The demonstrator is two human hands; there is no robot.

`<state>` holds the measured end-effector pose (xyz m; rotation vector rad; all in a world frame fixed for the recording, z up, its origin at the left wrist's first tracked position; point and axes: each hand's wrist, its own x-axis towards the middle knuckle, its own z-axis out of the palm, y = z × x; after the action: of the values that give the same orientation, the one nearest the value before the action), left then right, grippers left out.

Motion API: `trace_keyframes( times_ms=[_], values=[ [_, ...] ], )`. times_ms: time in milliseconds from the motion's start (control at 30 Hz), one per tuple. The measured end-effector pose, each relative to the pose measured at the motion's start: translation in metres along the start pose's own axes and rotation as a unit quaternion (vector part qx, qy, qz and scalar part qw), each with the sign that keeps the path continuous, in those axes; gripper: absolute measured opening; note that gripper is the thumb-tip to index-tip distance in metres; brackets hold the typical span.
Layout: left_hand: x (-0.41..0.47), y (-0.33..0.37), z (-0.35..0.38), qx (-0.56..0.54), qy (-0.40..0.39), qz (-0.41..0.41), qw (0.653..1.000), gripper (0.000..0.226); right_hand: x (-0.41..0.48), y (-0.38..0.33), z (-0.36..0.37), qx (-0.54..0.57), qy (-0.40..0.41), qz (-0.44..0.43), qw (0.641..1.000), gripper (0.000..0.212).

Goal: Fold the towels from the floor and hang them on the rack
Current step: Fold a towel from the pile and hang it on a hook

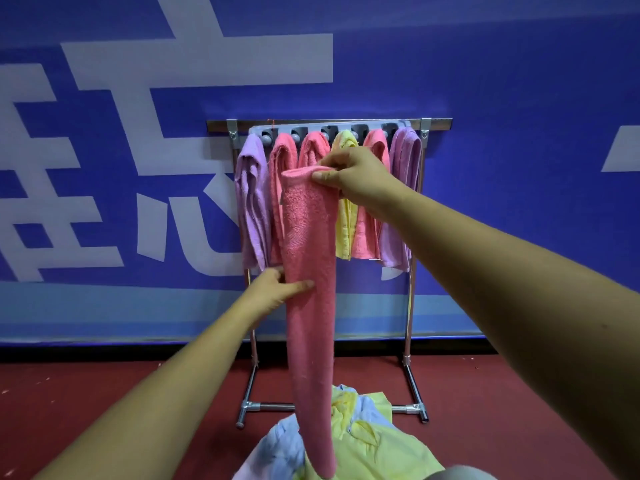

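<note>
Before the rack (pixel 412 306): pink towel (pixel 308 271), top pinched by right hand (pixel 356 174), middle gripped by left hand (pixel 277 285).

Pink towel (pixel 310 271) — nubby terry cloth; rack (pixel 410 306) — shiny metal tubing; floor (pixel 138 393) matt red.

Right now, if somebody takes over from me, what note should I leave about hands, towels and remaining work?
The right hand pinches the top of the pink towel; the left hand grips its middle. It hangs long before the rack.
Done: six hung towels on the rack.
Left: fold and hang this one, then the floor pile of yellow and pale blue towels.
</note>
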<state>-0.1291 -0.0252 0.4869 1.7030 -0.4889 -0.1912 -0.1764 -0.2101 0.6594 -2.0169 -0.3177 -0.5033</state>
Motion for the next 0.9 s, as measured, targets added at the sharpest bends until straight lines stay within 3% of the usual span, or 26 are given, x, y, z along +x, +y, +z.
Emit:
trace_keyframes(
  times_ms=[233,333,467,567,667,767,833,900],
  values=[
    [-0.011,-0.066,0.021,-0.006,-0.031,-0.077,0.997,0.030,0.022,-0.006,-0.010,0.053,0.079,-0.002,0.995,0.011],
    [-0.016,-0.078,0.016,-0.033,-0.032,-0.094,0.994,0.029,0.035,0.009,-0.022,0.018,0.143,0.021,0.989,0.007],
    [-0.019,-0.054,-0.011,-0.118,-0.036,-0.107,0.987,0.048,0.028,0.048,-0.041,-0.010,0.223,0.099,0.970,0.017],
    [-0.013,-0.016,-0.036,-0.205,-0.013,-0.049,0.977,0.065,0.005,0.089,-0.038,0.001,0.250,0.165,0.954,0.014],
    [-0.007,0.027,-0.057,-0.207,-0.022,-0.024,0.978,0.068,-0.019,0.129,-0.014,0.012,0.219,0.277,0.935,0.020],
    [-0.008,0.060,-0.065,-0.160,-0.059,-0.039,0.985,0.066,-0.043,0.152,0.014,0.024,0.118,0.384,0.915,0.022],
    [-0.009,0.075,-0.064,-0.150,-0.088,-0.038,0.984,0.066,-0.057,0.155,0.030,-0.013,0.036,0.418,0.908,0.010],
    [-0.010,0.083,-0.061,-0.131,-0.118,-0.046,0.983,0.069,-0.065,0.152,0.045,-0.073,-0.021,0.398,0.914,0.008]
  ],
)
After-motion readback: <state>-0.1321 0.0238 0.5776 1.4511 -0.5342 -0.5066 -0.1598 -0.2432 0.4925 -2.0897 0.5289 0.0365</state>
